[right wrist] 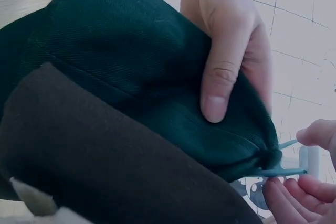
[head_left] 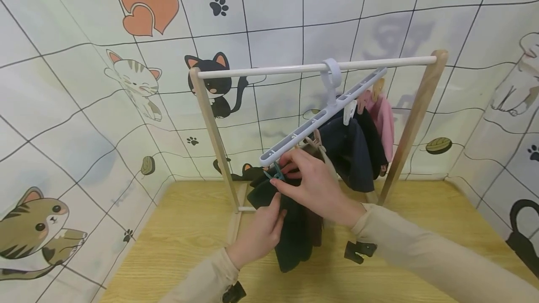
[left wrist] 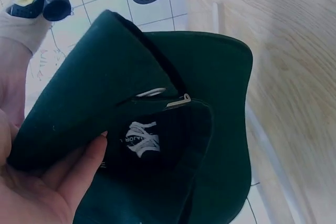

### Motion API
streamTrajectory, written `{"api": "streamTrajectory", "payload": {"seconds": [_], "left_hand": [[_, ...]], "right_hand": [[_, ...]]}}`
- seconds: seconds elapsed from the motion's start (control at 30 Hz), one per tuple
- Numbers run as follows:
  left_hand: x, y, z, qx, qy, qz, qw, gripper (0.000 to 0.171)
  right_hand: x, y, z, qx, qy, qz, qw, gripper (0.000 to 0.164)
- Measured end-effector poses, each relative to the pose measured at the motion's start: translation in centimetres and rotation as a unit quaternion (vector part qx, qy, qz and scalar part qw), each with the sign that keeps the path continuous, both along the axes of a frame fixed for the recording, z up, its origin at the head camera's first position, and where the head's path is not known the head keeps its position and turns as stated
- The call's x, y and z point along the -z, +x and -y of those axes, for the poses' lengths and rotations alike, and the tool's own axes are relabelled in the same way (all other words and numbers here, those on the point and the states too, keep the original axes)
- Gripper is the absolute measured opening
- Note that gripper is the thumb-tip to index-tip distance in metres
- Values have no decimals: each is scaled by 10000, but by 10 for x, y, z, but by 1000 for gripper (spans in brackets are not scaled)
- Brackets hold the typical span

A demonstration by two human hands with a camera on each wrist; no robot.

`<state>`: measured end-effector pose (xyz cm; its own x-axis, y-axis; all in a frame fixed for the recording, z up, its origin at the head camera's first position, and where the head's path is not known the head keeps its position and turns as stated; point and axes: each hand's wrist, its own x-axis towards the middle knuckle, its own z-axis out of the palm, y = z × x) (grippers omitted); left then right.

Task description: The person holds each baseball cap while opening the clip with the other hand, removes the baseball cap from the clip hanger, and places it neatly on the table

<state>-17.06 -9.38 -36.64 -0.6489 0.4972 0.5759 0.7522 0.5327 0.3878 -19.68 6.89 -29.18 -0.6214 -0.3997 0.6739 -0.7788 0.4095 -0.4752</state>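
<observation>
My left hand (head_left: 258, 234) grips a dark green cap (left wrist: 136, 66), its thumb pressed on the cloth in the right wrist view. The cap hangs below the low near end of a white clip hanger (head_left: 322, 117), which tilts down toward me. In the left wrist view the cap's inside shows a white printed logo and a metal buckle. My right hand (head_left: 317, 183) pinches a teal clothespin (right wrist: 278, 172) at the hanger's end. The clothespin's far end meets a gathered edge of the cap. A dark brown cap (right wrist: 105, 145) hangs close beside the green one.
The hanger hooks over the white rod (head_left: 261, 71) of a wooden rack (head_left: 414, 125). Farther along it hang a navy cap (head_left: 358, 153) and a pink cap (head_left: 384, 120), near a white clothespin (head_left: 349, 112). A cat-print cloth backs the wooden table (head_left: 181, 237).
</observation>
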Motion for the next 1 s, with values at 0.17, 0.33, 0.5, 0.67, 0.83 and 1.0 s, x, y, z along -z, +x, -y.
{"api": "streamTrajectory", "payload": {"seconds": [0.17,0.33,0.5,0.67,0.83,1.0], "left_hand": [[-4,7,-4,49,-50,154,9999,22],[-8,12,-8,246,38,216,9995,23],[-9,14,-9,246,44,167,9995,29],[-10,17,-7,282,55,108,9995,28],[-8,17,-2,463,262,193,9984,20],[-7,18,4,618,460,404,9962,17]], "right_hand": [[5,0,6,322,-145,-331,9988,40],[9,0,9,390,-255,-497,9977,41],[7,1,8,364,-296,-368,9982,37],[5,3,6,212,-506,316,9980,33],[2,4,4,2,-853,1642,9827,29],[1,3,4,-183,-1074,2501,9621,33]]}}
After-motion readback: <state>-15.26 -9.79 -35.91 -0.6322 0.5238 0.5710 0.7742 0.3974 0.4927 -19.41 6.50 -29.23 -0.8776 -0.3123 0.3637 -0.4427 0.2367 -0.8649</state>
